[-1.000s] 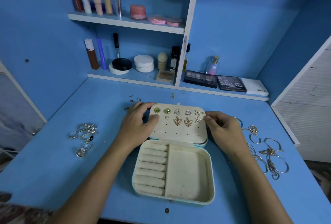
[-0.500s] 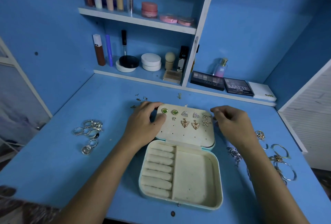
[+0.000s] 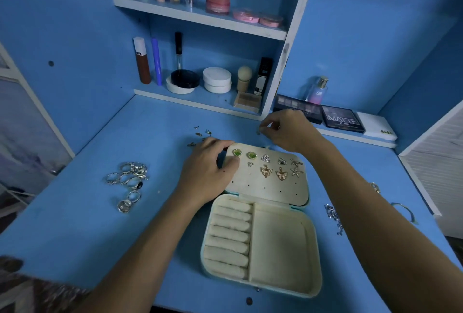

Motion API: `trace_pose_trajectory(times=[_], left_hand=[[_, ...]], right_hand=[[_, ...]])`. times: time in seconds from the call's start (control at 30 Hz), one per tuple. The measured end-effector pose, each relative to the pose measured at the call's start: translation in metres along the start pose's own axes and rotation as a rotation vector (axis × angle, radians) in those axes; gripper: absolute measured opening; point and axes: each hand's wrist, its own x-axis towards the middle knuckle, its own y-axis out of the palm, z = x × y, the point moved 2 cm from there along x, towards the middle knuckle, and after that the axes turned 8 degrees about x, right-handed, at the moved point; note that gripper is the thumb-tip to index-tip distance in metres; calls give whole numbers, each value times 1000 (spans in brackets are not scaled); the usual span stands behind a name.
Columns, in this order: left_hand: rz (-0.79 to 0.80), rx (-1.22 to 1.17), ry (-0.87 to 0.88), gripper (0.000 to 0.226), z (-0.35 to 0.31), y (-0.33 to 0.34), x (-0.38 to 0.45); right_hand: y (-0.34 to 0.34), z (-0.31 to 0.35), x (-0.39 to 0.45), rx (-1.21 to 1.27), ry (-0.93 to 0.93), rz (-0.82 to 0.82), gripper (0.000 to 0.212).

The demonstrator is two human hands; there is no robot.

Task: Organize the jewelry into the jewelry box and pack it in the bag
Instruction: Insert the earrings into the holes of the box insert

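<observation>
- Jewelry box (image 3: 263, 242): one, lying open flat on the blue counter (image 3: 75, 225), between the two forearms. Near half holds six ring rolls (image 3: 229, 237) on its left side and one bare compartment on its right.
- Earring panel (image 3: 269, 182) of the lid, directly right of the left hand: nine pieces counted. Two green studs (image 3: 244, 154), two triangular studs (image 3: 273, 159), two star pieces (image 3: 296, 167), two butterfly drops (image 3: 273, 172), one small stud (image 3: 250, 164). The rows of holes below them are unfilled.
- Left hand (image 3: 209, 170): fingers curled over the panel's far left corner, thumb pressed on the panel face just beside the first green stud; it holds the lid edge.
- Right hand (image 3: 288, 130): raised beyond the far edge of the lid, thumb and forefinger pinching one small earring (image 3: 258, 133); too small to identify further.
- Loose earring pieces (image 3: 200, 135): about five, on the counter just beyond the left hand.
- Rings (image 3: 129, 182): a cluster of roughly eight, well left of the left hand; exact count uncertain where they overlap.
- Silver chain piece (image 3: 333, 217): one, right of the box, partly hidden by the right forearm. Further bangles (image 3: 403, 210) beyond that arm; number cannot be told.
- Open room: bare counter lies between the rings and the box, and along the near edge on the left.
</observation>
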Motion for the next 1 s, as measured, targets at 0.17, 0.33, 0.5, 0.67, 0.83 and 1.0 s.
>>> trace_pose_trajectory(times=[0.17, 0.33, 0.5, 0.67, 0.83, 1.0], left_hand=[[-2, 3, 7, 33, 0, 0, 0], [-4, 0, 14, 33, 0, 0, 0], [-15, -1, 18, 33, 0, -1, -1], [-25, -4, 23, 34, 1, 0, 0], [-28, -16, 26, 33, 1, 0, 0], [-24, -43, 21, 33, 1, -1, -1]], right_hand=[[10, 2, 15, -109, -38, 71, 16], [15, 2, 25, -147, -10, 103, 13], [19, 5, 26, -179, 19, 104, 10], [20, 6, 26, -205, 42, 92, 11], [21, 6, 26, -219, 30, 80, 13], [19, 9, 23, -106, 17, 27, 11]])
